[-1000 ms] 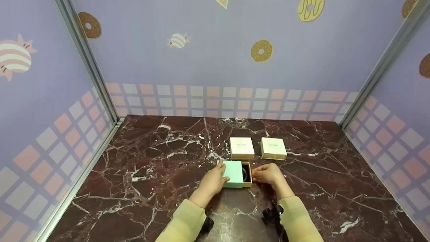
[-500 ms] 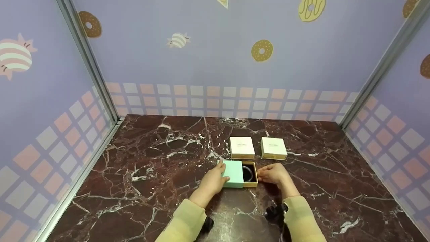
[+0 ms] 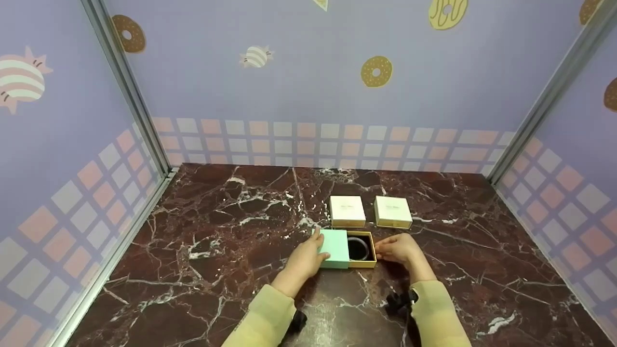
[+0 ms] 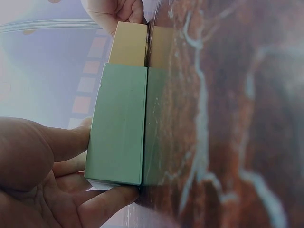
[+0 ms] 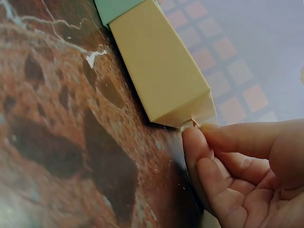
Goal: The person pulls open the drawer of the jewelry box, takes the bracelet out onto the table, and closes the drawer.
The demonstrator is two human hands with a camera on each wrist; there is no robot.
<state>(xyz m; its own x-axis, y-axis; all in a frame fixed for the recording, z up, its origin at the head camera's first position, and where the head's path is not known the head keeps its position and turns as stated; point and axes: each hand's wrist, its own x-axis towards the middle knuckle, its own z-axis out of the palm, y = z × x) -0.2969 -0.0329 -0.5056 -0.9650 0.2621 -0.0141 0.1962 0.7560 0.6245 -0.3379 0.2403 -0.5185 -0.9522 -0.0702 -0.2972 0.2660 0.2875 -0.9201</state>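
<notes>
A small drawer box lies on the table. Its mint-green sleeve (image 3: 333, 245) is on the left, and the yellow drawer (image 3: 365, 264) is pulled well out to the right. A ring-shaped band (image 3: 359, 239), perhaps a bangle, lies in the drawer's dark interior, partly under the sleeve. My left hand (image 3: 304, 260) holds the sleeve by its left end, thumb on the near side and fingers around the end and far side. My right hand (image 3: 396, 248) pinches a small pull tab (image 5: 194, 122) on the drawer's right end between thumb and forefinger.
Two white-topped boxes (image 3: 347, 208) with yellow bases stand side by side just behind the green one. The tabletop (image 3: 231, 270) is dark red marble. Patterned lilac walls (image 3: 308, 96) enclose the back and both sides.
My right hand has moved to the right, drawing the yellow drawer further out of the sleeve and showing more of the ring-shaped band. The left hand and sleeve have stayed put.
</notes>
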